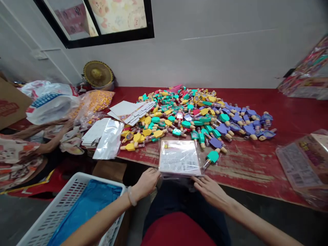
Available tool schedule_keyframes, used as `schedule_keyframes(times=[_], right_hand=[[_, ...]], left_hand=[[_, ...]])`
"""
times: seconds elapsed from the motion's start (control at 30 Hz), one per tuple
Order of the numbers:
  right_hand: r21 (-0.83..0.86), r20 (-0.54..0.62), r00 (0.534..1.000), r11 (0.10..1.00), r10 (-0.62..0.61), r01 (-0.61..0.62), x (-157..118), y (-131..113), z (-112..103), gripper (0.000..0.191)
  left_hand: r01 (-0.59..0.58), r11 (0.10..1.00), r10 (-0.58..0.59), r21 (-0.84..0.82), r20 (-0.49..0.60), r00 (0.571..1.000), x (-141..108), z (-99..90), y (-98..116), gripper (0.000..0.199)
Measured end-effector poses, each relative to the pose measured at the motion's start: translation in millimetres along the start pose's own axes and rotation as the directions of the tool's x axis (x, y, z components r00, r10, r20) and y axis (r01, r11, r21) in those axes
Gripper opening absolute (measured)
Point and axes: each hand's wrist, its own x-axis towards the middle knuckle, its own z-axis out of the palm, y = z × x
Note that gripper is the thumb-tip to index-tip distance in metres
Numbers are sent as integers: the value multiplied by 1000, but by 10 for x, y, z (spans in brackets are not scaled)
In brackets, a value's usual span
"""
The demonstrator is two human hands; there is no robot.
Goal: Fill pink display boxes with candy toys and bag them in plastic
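Note:
A flat boxed package in clear plastic film (179, 158) lies at the front edge of the red table, its printed label and barcode facing up. My left hand (149, 181) has its fingers closed on the film at the package's near left corner. At the near right corner, my right hand (208, 189) pinches the film's edge. Just beyond the package spreads a big pile of small green, yellow and purple plastic pieces (187, 118) with round beige ends. A stack of white cards (94, 132) and clear plastic bags (109, 139) are left of the package.
A white basket (77, 176) holding blue plastic (96, 201) stands below the table at left. Another person's arms (51, 140) reach in beside white plastic bags (52, 102). More wrapped packages (304, 164) lie at the right. A round fan (98, 73) stands by the wall.

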Motion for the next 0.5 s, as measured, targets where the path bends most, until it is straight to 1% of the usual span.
schedule_keyframes(times=[0.03,0.07,0.13,0.17,0.2,0.23,0.27,0.3,0.33,0.37,0.4,0.43,0.47,0.5], right_hand=[[-33,17,1000,999,16,-15,-8,6,87,44],[-60,21,999,997,42,-41,-20,38,134,44],[-73,31,995,993,93,-91,-97,123,154,41],[-53,68,991,993,113,-110,-171,147,147,38],[-15,137,982,991,130,-129,-262,142,139,34],[38,225,964,987,143,-156,-356,105,133,28],[96,309,938,976,156,-194,-434,35,132,24],[151,365,914,958,174,-243,-474,-61,136,21],[209,378,905,934,198,-291,-462,-174,147,21],[275,338,914,905,225,-324,-389,-295,168,23],[348,252,933,875,258,-336,-255,-416,199,26],[416,139,945,849,295,-326,-73,-531,241,28],[471,22,944,829,330,-301,140,-638,294,29],[508,-79,931,818,356,-269,364,-735,354,29]], left_hand=[[33,999,-33,2,-1,999,37,93,-15,27],[52,999,-52,-11,-7,999,68,141,-25,27],[31,996,-32,-78,-11,999,48,159,-21,27],[-5,990,5,-139,0,1000,-23,156,-4,26],[-30,975,32,-221,8,999,-132,157,23,25],[-12,949,15,-314,8,1000,-268,168,58,25],[67,912,-73,-405,0,997,-413,192,95,26],[196,850,-228,-489,-8,974,-546,227,131,28],[347,748,-424,-565,-4,906,-652,270,161,33],[484,605,-608,-632,24,793,-717,318,182,38],[579,442,-739,-685,87,668,-738,365,192,44],[630,286,-803,-722,178,568,-720,408,194,51],[652,149,-813,-743,283,509,-672,440,190,58],[661,44,-788,-749,381,484,-606,460,183,65]])
